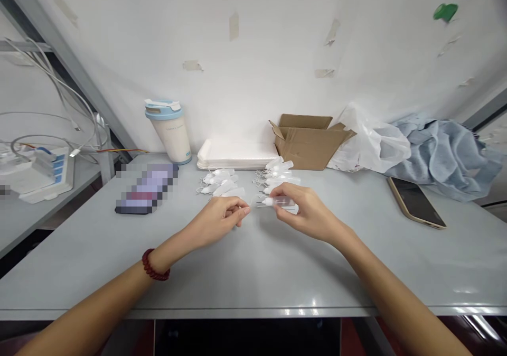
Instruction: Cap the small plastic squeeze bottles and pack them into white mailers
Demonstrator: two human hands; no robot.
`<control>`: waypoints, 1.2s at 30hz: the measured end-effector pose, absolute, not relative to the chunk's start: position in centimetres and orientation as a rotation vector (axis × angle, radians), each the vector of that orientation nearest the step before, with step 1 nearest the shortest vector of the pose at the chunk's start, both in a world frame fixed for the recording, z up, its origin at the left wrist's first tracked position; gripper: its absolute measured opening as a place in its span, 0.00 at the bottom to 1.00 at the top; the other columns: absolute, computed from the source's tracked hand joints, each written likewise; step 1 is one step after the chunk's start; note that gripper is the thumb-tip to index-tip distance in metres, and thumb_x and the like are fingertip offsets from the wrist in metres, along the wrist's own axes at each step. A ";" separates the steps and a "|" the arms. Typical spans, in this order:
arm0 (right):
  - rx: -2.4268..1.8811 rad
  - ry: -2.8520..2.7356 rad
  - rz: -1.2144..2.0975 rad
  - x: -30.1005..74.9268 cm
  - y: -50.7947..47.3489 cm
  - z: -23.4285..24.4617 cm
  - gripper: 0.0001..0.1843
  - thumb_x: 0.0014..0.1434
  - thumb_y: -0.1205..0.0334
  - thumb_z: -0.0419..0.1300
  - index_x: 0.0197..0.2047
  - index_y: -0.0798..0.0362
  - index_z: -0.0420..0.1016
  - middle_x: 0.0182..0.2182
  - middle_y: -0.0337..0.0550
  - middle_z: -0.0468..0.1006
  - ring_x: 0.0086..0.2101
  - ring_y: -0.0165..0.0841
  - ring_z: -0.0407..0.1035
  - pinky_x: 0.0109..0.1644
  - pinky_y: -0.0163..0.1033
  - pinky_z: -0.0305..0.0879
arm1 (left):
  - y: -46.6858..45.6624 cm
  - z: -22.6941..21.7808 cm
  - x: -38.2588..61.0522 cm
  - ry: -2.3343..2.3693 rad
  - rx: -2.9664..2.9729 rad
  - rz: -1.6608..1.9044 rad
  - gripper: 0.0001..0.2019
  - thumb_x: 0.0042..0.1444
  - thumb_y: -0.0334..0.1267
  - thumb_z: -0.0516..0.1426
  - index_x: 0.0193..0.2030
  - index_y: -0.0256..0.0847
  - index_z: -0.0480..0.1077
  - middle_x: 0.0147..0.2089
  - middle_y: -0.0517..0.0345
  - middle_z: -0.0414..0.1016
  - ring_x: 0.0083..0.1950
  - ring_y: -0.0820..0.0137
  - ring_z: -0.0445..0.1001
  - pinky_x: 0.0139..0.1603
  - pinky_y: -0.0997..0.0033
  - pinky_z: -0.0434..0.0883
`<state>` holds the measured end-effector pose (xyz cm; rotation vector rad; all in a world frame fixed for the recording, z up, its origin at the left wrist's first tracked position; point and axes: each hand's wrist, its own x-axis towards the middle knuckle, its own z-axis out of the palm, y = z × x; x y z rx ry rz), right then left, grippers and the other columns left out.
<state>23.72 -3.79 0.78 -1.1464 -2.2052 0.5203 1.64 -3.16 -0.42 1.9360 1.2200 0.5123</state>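
Observation:
My right hand [303, 211] pinches a small clear needle-tip bottle [283, 201] between thumb and fingers, its white cap and thin needle pointing left. The bottle lies nearly level, low over the table. Facing that needle, a short gap away, my left hand [222, 218] is closed with thumb and forefinger pressed together. What those fingertips hold, if anything, is too small to make out. Behind my left hand lies a pile of similar small bottles [225, 181] with white tips. A second group of bottles [279, 172] lies just behind my right hand.
At the back stand a tumbler [170, 134], a stack of white foam trays [237, 154], an open cardboard box [303, 147], a plastic bag [368, 142] and blue cloth [447, 152]. One phone [148, 187] lies left, another phone [418, 203] right. A power strip [51, 174] sits far left.

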 end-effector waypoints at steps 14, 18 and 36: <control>-1.148 -2.189 0.529 23.4 -3.9 0.7 0.09 0.51 0.70 0.55 0.37 0.52 0.68 0.33 0.40 0.74 0.33 0.32 0.68 0.36 0.36 0.64 | -3.3 -0.2 1.6 1.251 2.009 0.516 0.17 0.59 0.45 0.46 0.41 0.37 0.71 0.26 0.59 0.72 0.26 0.71 0.67 0.26 0.74 0.62; -1.142 -2.205 0.530 23.5 -4.0 0.8 0.09 0.52 0.70 0.55 0.38 0.51 0.68 0.34 0.41 0.74 0.33 0.32 0.68 0.36 0.36 0.64 | -3.3 -0.3 1.4 1.218 2.036 0.525 0.17 0.60 0.44 0.46 0.42 0.38 0.71 0.26 0.60 0.72 0.25 0.72 0.67 0.25 0.75 0.60; -1.039 -2.206 0.512 22.6 -4.8 0.5 0.10 0.53 0.70 0.54 0.40 0.52 0.66 0.34 0.42 0.73 0.34 0.31 0.69 0.38 0.38 0.67 | -3.3 0.1 1.5 0.871 1.405 0.553 0.15 0.60 0.45 0.50 0.29 0.36 0.66 0.27 0.63 0.66 0.19 0.82 0.54 0.24 0.74 0.53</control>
